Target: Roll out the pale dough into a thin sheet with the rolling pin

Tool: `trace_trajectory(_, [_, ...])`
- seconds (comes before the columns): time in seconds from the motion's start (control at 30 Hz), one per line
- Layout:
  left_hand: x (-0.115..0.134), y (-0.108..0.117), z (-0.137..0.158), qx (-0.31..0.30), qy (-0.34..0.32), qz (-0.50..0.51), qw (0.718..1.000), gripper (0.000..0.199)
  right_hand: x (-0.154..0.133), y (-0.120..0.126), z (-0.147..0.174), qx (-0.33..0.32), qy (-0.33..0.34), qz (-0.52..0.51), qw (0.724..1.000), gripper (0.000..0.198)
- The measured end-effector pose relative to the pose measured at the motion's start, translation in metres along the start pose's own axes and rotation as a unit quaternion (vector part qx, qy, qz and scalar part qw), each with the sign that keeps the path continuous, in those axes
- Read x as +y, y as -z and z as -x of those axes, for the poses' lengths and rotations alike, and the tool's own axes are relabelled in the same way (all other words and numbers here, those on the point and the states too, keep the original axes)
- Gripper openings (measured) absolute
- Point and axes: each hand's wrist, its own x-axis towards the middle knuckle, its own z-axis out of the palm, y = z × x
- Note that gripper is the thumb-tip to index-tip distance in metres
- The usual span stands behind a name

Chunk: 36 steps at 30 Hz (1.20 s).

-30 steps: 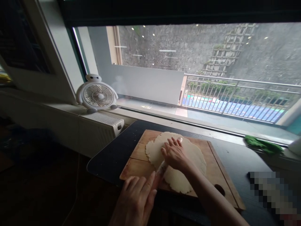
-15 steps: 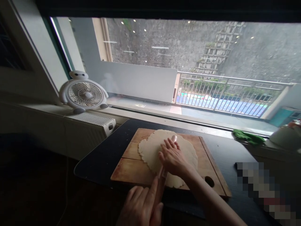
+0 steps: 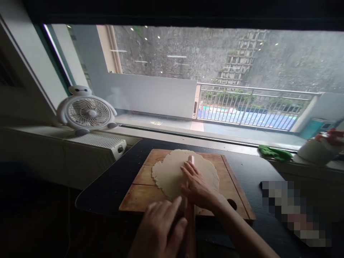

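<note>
A wide, thin sheet of dough (image 3: 168, 170) with ragged edges lies on a wooden cutting board (image 3: 143, 195). Across it, pointing away from me, is a rolling pin (image 3: 191, 158); its near end reaches past the board's front edge. My right hand (image 3: 196, 186) rests over the pin, palm down, with fingers stretched out above the dough. Just left of the pin's near part is my left hand (image 3: 159, 227), slightly blurred, thumb and forefinger apart. It appears separate from the pin.
The board sits on a black table (image 3: 107, 193) by a large window. A white fan (image 3: 90, 111) stands on a radiator (image 3: 107, 143) at left. On the sill at right lies a green cloth (image 3: 275, 153). A pixelated item (image 3: 295, 215) is on the table's right side.
My left hand has come off the pin and sits to its left. The rolling pin has turned to point straighter ahead, with my right hand still on it. The view has shifted slightly right.
</note>
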Motion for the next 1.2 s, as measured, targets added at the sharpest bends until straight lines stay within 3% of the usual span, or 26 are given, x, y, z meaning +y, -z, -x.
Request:
trace_trajectory(0.07, [-0.019, 0.012, -0.027, 0.007, 0.08, -0.005, 0.997, 0.034, -0.014, 0.006, 0.008, 0.018, -0.006, -0.002, 1.0, 0.074])
trace_trajectory(0.17, [-0.037, 0.002, -0.08, 0.031, 0.114, -0.004, 0.993, 0.034, -0.026, 0.005, 0.045, 0.089, 0.014, 0.043, 0.995, 0.065])
trace_trajectory(0.23, [-0.038, -0.021, -0.112, 0.01, 0.079, 0.023, 0.997, 0.035, -0.031, -0.013, 0.072, 0.175, 0.067, 0.085, 0.979, 0.049])
trace_trajectory(0.3, [-0.035, -0.049, -0.132, -0.088, -0.001, 0.057, 0.994, 0.034, -0.034, -0.045, 0.09, 0.29, 0.128, 0.102, 0.943, 0.036])
trace_trajectory(0.33, [-0.033, -0.062, -0.137, -0.135, -0.031, 0.066, 0.988, 0.034, -0.036, -0.063, 0.095, 0.372, 0.161, 0.091, 0.91, 0.03])
trace_trajectory(0.37, [-0.03, -0.072, -0.139, -0.17, -0.049, 0.069, 0.982, 0.033, -0.037, -0.08, 0.097, 0.425, 0.156, 0.073, 0.889, 0.031])
trace_trajectory(0.43, [-0.025, -0.085, -0.138, -0.194, -0.044, 0.06, 0.978, 0.034, -0.039, -0.106, 0.1, 0.454, 0.143, 0.04, 0.879, 0.027])
trace_trajectory(0.53, [-0.01, -0.094, -0.141, -0.177, -0.023, 0.038, 0.983, 0.034, -0.033, -0.112, 0.111, 0.471, 0.098, 0.007, 0.877, 0.02])
trace_trajectory(0.73, [0.031, -0.111, -0.163, -0.172, -0.01, 0.036, 0.984, 0.039, -0.008, -0.088, 0.138, 0.466, 0.04, -0.001, 0.884, 0.022])
trace_trajectory(0.8, [0.025, -0.107, -0.159, -0.171, -0.013, 0.033, 0.985, 0.039, -0.01, -0.092, 0.132, 0.454, 0.043, -0.009, 0.89, 0.024])
trace_trajectory(0.93, [-0.01, -0.083, -0.131, -0.173, -0.059, 0.039, 0.982, 0.036, -0.021, -0.095, 0.117, 0.465, 0.082, -0.009, 0.882, 0.028])
trace_trajectory(1.0, [-0.021, -0.075, -0.123, -0.177, -0.096, 0.053, 0.978, 0.04, -0.017, -0.087, 0.121, 0.43, 0.118, 0.001, 0.895, 0.027])
trace_trajectory(1.1, [-0.013, -0.084, -0.133, -0.185, -0.12, 0.066, 0.973, 0.043, 0.005, -0.068, 0.139, 0.358, 0.133, 0.01, 0.924, 0.028])
trace_trajectory(1.2, [0.015, -0.106, -0.159, -0.179, -0.101, 0.073, 0.976, 0.048, 0.031, -0.058, 0.154, 0.365, 0.063, 0.0, 0.929, 0.04])
